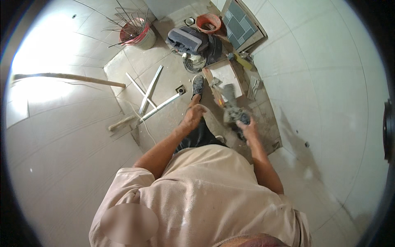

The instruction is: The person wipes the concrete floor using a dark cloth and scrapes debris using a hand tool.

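In front of my body, my right hand [248,128] is closed round a dusty grey-green power tool [233,114]. Its pale, rounded body points away from me, and its dark end lies by my fingers. Dust and blur hide the tool's finer shape. My left hand [194,117] hangs over my left leg, apart from the tool. Motion smears its fingers, and I cannot make out whether they hold anything. Just beyond the tool lies a shallow wooden-sided box [224,76] with a pale inside.
Metal bars [151,91] lie crossed on the floor at left, near a floor drain [180,89]. A wooden pole [70,77] leans there. Farther off are a bucket of rods [142,38], a bag [187,40], coiled cable [194,62], a red bucket [208,24] and a tiled panel [239,26].
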`<state>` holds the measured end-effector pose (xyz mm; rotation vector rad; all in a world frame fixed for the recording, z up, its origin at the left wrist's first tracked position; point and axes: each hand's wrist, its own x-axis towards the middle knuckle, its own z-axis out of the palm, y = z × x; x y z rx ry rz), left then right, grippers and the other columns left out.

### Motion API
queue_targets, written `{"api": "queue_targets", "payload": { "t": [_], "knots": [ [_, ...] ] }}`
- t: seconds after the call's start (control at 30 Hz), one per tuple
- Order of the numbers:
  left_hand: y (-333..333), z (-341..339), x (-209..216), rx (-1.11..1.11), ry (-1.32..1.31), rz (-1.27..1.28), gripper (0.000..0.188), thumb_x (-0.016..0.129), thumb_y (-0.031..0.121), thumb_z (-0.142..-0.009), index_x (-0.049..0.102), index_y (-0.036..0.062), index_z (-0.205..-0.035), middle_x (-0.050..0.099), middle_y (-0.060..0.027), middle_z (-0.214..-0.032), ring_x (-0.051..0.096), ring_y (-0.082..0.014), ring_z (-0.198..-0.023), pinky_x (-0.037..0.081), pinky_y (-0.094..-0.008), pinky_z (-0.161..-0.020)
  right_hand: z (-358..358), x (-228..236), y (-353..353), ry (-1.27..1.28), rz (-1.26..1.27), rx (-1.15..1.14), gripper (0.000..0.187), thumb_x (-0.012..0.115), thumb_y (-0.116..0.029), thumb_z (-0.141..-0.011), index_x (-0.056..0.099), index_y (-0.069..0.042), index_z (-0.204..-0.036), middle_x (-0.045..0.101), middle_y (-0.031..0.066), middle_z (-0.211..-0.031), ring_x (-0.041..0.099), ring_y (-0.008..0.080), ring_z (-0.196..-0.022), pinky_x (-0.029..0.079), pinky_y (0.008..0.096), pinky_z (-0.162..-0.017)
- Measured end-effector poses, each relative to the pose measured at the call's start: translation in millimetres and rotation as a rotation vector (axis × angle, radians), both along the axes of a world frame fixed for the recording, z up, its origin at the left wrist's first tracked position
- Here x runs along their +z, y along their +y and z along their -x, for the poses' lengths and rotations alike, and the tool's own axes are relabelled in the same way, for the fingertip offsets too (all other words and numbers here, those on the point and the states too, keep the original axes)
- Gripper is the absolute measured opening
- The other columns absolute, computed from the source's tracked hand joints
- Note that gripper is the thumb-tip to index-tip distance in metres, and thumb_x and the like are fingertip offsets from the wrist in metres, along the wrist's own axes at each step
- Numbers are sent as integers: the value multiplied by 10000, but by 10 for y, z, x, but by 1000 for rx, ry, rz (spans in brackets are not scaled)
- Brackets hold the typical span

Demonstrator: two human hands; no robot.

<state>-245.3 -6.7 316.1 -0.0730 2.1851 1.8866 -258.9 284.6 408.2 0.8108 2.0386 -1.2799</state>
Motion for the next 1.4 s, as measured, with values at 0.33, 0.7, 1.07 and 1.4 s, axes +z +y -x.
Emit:
{"api": "queue_targets", "payload": {
  "t": [0.33,0.7,1.07,1.4],
  "knots": [
    [-202,908,-1082,-1,-1158,-851,441,756,351,-855,659,44,-1156,693,-120,-1077,686,-226,-918,565,-362,-798,2889,-1812,-852,-681,493,511,282,613,-262,-954,656,-17,-1088,705,137,-820,683,240,-652,535,364,-523],
    [-382,2064,-1018,492,-1537,-1402,432,675,145,-895,554,-8,-1280,648,-157,-1190,649,-293,-1086,509,-407,-1006,6333,-4968,-2345,517,-551,1132,589,675,-258,-891,449,-58,-1397,405,150,-1462,375,366,-1373,391,517,-1077],
    [-174,1562,-1355,701,-1477,-1927,457,672,165,-881,551,-17,-1282,669,-154,-1155,669,-280,-1044,533,-380,-963,6440,-5007,-2803,287,-685,1169,488,687,-333,-886,565,-87,-1289,542,167,-1290,492,356,-1245,405,545,-994],
    [4,1842,-1094,667,-1089,-1491,414,646,430,-935,649,55,-1108,714,-84,-967,697,-218,-852,581,-381,-769,7103,-3384,-1121,949,-552,781,631,495,-522,-977,657,74,-1108,694,234,-961,644,330,-841,509,418,-753]
  ]
}}
